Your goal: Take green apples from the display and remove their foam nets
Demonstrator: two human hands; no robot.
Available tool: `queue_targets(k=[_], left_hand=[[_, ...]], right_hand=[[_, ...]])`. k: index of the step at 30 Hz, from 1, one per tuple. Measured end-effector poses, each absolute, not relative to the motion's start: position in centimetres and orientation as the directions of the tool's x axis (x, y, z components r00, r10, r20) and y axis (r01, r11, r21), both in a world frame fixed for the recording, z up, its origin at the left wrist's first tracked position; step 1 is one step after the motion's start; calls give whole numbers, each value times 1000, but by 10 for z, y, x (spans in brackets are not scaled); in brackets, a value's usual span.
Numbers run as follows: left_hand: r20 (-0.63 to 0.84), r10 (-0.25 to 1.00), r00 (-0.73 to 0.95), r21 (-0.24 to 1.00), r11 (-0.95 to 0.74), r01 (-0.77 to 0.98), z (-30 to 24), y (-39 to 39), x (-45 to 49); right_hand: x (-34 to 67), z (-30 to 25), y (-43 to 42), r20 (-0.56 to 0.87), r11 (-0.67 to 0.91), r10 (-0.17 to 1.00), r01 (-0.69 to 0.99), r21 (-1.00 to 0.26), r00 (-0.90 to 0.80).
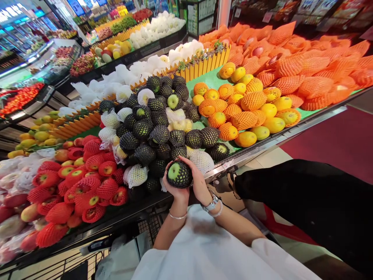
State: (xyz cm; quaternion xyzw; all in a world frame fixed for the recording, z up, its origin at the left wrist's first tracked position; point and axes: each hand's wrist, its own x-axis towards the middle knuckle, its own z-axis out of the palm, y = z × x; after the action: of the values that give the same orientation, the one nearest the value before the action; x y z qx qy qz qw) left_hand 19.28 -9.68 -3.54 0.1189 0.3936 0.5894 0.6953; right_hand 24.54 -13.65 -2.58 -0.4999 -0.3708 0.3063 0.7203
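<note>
A green apple in a black foam net (178,174) is held with both hands at the front edge of the fruit display. My left hand (174,191) cups it from below and the left, fingers curled around it. My right hand (198,179) wraps over its right side and top. A bracelet circles each wrist. Just behind the apple lies the pile of black-netted green fruit (159,134), with a white-netted one (202,160) touching my right hand's fingers.
Red-netted apples (84,186) fill the display to the left, orange-netted yellow fruit (247,109) to the right. A metal rail (262,146) edges the stand. A shopping cart (145,229) stands below my arms. A person's black sleeve (305,194) reaches in from the right.
</note>
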Motion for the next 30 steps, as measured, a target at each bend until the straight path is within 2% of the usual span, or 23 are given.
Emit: queue_targets(k=[4, 7, 12, 17, 22, 26, 28, 30], left_hand=[[-600, 793, 107, 507, 480, -716, -44, -92, 193], [-657, 735, 168, 474, 575, -667, -49, -96, 195], [-545, 834, 92, 549, 437, -713, -53, -104, 198], [-486, 873, 43, 578, 358, -733, -58, -102, 195], [-422, 903, 75, 632, 352, -691, -56, -92, 193], [-312, 939, 143, 652, 321, -687, -46, -79, 193], [-243, 960, 139, 677, 270, -685, -42, -75, 193], [-193, 976, 100, 706, 208, -677, -41, -74, 194]], right_hand=[[254, -33, -134, 266, 359, 710, -10, -933, 652], [256, -34, -135, 352, 405, 647, 87, -910, 676], [250, -35, -134, 418, 371, 683, 208, -905, 599], [246, -41, -126, 417, 384, 671, 194, -903, 613], [249, -39, -121, 472, 435, 704, 203, -877, 531], [263, -41, -124, 440, 408, 695, 193, -893, 568], [271, -43, -129, 431, 384, 768, 198, -902, 473], [278, -45, -136, 423, 364, 853, 230, -902, 305]])
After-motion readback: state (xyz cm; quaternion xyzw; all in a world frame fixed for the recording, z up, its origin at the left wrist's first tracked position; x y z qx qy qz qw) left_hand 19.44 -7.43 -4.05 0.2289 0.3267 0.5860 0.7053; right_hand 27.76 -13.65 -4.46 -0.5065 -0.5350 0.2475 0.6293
